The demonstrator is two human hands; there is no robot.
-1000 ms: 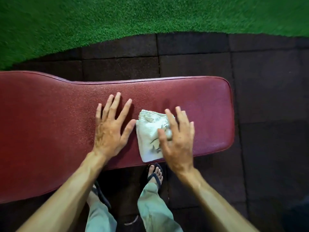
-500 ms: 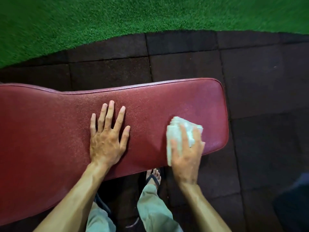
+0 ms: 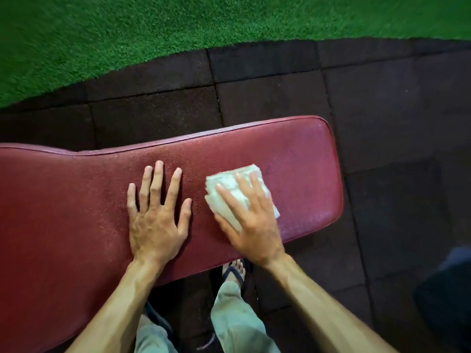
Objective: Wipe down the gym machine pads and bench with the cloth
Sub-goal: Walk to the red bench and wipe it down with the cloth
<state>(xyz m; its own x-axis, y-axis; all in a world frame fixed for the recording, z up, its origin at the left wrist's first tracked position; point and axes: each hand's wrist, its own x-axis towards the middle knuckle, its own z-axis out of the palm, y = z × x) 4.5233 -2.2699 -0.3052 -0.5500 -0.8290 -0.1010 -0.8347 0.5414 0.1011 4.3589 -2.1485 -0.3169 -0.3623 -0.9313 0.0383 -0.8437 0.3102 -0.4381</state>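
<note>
A dark red padded bench (image 3: 300,154) runs across the view from the left edge to a rounded end at the right. A folded whitish cloth (image 3: 229,189) lies on its right part. My right hand (image 3: 251,217) presses flat on the cloth with the fingers spread over it, covering its lower right half. My left hand (image 3: 155,215) rests palm down on the bare pad just left of the cloth, fingers apart and holding nothing.
Dark rubber floor tiles (image 3: 382,103) surround the bench. Green artificial turf (image 3: 153,29) fills the far side. My legs and a sandalled foot (image 3: 234,271) stand under the near edge of the bench. A dark object (image 3: 448,296) sits at the lower right.
My right hand slid the cloth right toward the bench end, then back left and farther across the pad. My left hand stayed flat in place.
</note>
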